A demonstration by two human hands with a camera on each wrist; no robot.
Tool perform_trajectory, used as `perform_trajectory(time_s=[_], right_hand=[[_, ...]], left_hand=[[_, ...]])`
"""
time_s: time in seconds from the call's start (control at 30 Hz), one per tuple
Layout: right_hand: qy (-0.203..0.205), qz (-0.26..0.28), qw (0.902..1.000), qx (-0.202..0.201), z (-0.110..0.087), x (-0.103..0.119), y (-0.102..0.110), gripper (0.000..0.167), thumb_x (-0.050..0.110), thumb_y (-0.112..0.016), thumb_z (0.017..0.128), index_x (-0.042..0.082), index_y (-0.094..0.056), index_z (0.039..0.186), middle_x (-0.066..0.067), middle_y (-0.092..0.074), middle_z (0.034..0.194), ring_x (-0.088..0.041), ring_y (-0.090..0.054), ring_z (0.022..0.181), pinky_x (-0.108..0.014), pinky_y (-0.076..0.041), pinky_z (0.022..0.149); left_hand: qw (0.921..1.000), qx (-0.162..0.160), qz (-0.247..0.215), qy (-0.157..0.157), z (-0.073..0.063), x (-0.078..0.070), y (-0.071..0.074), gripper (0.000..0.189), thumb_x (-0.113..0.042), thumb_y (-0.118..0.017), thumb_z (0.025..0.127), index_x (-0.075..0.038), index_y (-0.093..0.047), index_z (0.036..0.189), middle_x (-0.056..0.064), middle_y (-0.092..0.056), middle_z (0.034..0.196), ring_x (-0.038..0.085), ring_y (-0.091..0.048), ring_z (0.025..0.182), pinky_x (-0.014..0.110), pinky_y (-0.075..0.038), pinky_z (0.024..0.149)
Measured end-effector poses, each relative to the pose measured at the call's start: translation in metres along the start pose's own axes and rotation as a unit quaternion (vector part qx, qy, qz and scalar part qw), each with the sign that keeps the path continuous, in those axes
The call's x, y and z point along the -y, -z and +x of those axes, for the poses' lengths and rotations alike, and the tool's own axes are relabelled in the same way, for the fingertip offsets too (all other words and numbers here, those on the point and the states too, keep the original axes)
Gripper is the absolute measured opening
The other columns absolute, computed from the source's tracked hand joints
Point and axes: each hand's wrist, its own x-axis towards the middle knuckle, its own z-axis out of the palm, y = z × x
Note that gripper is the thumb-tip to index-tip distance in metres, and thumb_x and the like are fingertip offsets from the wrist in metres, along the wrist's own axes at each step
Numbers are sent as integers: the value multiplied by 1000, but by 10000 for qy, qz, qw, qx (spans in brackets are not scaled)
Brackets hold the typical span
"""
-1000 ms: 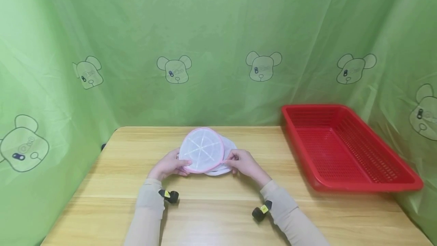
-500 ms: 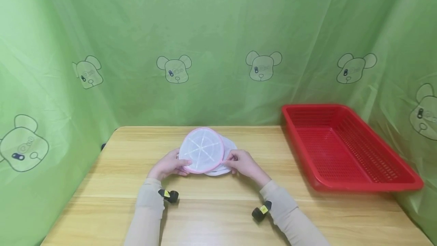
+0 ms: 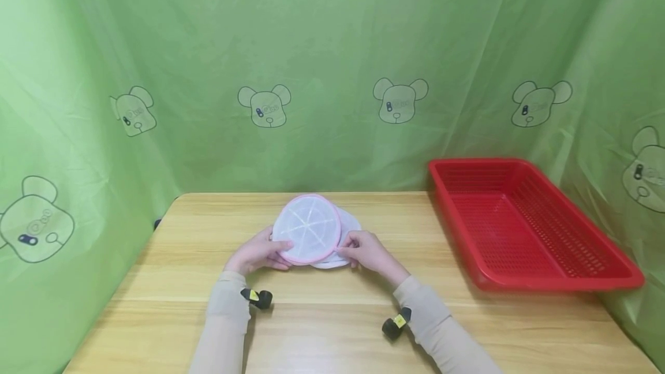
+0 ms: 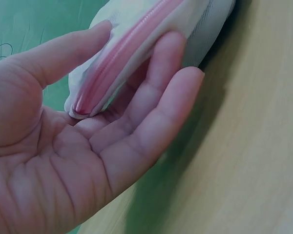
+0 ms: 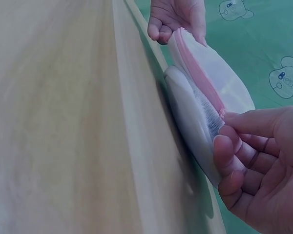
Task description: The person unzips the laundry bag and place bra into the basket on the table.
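Observation:
A round white mesh laundry bag [image 3: 306, 224] with a pink zipper [image 5: 198, 73] around its rim is held tilted near the table's back edge. My left hand [image 3: 258, 251] grips its left side, thumb on the top face and fingers beneath. At the lower right of the rim, my right hand [image 3: 368, 251] pinches the zipper pull [image 5: 222, 113] between thumb and forefinger. The bag's second, greyish-white half [image 3: 350, 225] shows below and to the right of the top disc. In the left wrist view the zipper runs past the left thumb, its teeth together there.
A red plastic basket [image 3: 558, 283] with slotted sides stands at the right of the wooden table [image 3: 322, 333]. Behind and beside the table hangs a green curtain [image 3: 332, 27] printed with bear heads. Each sleeve carries a small black wrist camera [image 3: 264, 299].
My right hand has shifted very slightly toward me, still pinching at the rim. The left hand and bag have barely moved.

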Motion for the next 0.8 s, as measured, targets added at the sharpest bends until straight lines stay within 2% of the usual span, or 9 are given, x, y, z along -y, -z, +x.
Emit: perform_trajectory(time_s=[0.23,0.5,0.63,0.8], right_hand=[[26,26,10000,63,0,1,-4,15,17,-70,87,6,-63,79,0,-57,62,-16,-57,52,-22,-43,44],[-39,142,9999,89,-1,2,-6,16,19,-71,87,7,-63,80,-1,-57,60,-17,-58,50,-22,-42,44],[-29,187,9998,89,-1,2,-8,15,19,-71,87,6,-64,82,-1,-57,61,-17,-58,50,-22,-42,44],[-33,247,9996,95,-1,3,-10,13,17,-70,87,6,-64,83,-1,-57,63,-16,-58,50,-21,-43,44]], left_hand=[[9998,-41,-203,3,0,-1,-2,75,-14,-64,92,-9,-16,150,14,-71,84,26,-72,75,48,-61,79],[9995,47,-294,-56,1,-2,-3,83,-12,-64,91,-15,-10,154,16,-71,86,28,-73,78,49,-60,81],[9994,40,-347,-57,2,-3,-4,92,-7,-65,89,-22,-3,156,19,-68,94,29,-72,78,49,-60,82],[9989,9,-457,-73,3,-3,-7,103,2,-66,84,-28,2,156,25,-56,114,28,-69,79,48,-61,81]])
